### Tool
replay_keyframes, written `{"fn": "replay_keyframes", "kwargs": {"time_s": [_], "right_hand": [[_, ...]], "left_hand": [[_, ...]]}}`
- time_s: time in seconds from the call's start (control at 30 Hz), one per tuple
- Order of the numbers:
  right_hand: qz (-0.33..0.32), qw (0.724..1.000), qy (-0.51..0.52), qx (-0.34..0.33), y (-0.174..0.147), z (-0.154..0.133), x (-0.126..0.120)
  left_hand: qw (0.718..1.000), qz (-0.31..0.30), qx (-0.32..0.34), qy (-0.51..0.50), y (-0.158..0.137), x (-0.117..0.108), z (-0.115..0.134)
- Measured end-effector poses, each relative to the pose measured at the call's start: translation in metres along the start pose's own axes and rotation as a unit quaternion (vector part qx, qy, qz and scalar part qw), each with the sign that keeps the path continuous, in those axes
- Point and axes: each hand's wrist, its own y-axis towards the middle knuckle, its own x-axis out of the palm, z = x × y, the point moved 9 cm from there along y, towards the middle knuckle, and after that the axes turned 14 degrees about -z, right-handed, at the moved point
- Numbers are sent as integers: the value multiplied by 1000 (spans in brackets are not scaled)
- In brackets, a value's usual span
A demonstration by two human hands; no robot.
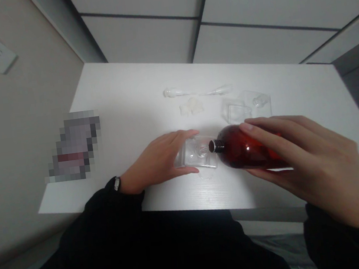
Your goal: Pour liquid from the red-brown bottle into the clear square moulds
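My right hand (312,153) is wrapped round a red-brown bottle (238,147), tilted nearly on its side. The bottle's uncapped, dark threaded mouth points left, over a clear square container (195,154) on the table. My left hand (159,158) grips that container from its left side, thumb and fingers on opposite edges. A round raised shape shows in the middle of the clear container. Whether liquid is leaving the bottle I cannot tell. Behind the bottle are a second clear container (238,112) and a flat clear piece with a small clear lump (260,99) on it.
Two clear slender droppers or tubes (179,92) lie toward the back of the white table (112,94), with whitish translucent pieces (192,106) in front. A blurred-out flat object (74,147) rests at the left. White panels (141,38) rise behind the table; a wall stands left.
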Motion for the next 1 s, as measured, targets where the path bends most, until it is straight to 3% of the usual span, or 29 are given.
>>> {"fn": "replay_keyframes", "kwargs": {"time_s": [1.0], "right_hand": [[-16,1000,9,-1,1,1,1]], "left_hand": [[1000,-2,-1,-11,0,-1,0]]}}
